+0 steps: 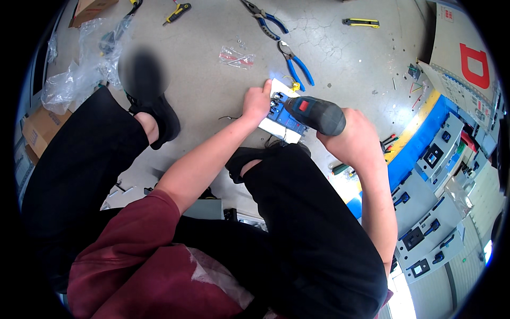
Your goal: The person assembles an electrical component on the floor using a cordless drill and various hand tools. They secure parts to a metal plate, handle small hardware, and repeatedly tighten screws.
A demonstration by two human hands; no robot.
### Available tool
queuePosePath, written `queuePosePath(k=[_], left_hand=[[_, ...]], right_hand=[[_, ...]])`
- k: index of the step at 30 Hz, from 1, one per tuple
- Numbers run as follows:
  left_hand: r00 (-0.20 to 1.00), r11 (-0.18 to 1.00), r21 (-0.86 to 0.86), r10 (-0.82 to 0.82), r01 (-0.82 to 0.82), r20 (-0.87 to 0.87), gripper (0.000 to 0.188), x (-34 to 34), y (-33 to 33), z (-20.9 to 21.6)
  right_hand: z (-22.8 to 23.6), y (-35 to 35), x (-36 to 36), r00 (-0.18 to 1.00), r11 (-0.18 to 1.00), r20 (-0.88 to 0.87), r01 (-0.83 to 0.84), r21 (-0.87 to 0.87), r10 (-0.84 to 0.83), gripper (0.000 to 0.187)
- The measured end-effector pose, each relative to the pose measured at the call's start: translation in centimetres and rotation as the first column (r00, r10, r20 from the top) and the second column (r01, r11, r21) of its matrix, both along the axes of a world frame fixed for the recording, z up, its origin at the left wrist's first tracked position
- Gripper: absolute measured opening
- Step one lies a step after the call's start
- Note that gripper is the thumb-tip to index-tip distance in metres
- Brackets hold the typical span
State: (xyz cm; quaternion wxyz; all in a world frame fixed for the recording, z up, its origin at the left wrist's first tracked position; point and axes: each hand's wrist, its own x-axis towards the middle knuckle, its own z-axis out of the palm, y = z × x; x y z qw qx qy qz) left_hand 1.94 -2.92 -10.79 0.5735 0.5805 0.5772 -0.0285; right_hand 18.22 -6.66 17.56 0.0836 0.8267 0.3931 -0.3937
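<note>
My right hand (353,135) is wrapped around a cordless drill (323,117), dark grey with a red patch. Its front end points left, over a blue circuit breaker (299,128); the tip of the bit is hidden. The breaker lies on a white mounting plate (272,127) on the floor, just beyond my right shoe. At the plate's left edge, my left hand (257,104) grips it with one finger stretched along the side. Thin dark wires hang out by the near end of the breaker. A small yellow piece (295,85) sits by its far end.
Beyond the plate lie blue-handled cutters (295,65), long-nose pliers (263,20), a yellow utility knife (361,23) and a small bag of screws (237,57). Clear plastic wrap (79,82) and a cardboard box (48,127) are at left. Grey panels with handles (417,234) stand at right.
</note>
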Motion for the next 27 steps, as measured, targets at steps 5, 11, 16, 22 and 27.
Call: queuePosePath(k=[5,11,16,22,27], left_hand=[[1.000,0.997,-0.080,0.024,-0.024,0.007,0.075,-0.1,0.3,0.0],[0.941,0.942,0.045,-0.336,0.334,0.052,0.056,-1.3,2.5,2.2],[0.713,0.691,0.187,-0.652,0.699,-0.256,0.047,-0.3,4.9,6.5],[0.554,0.460,0.724,-0.822,0.514,0.129,0.047,2.2,2.5,11.4],[0.368,0.227,0.770,-0.930,0.596,-0.011,0.073,3.4,-2.1,8.8]], right_hand=[[0.7,0.7,0.6,0.992,0.991,-0.050,0.108,-0.079,-0.112,0.022],[3.9,-3.1,1.1,0.887,0.887,-0.181,0.448,0.108,-0.426,0.023],[4.4,-10.0,1.7,0.790,0.783,-0.074,0.613,0.109,-0.608,0.023],[2.2,-14.6,0.7,0.788,0.789,-0.056,0.615,0.009,-0.613,0.027],[1.8,-14.8,-0.8,0.773,0.771,-0.064,0.634,0.062,-0.631,0.030]])
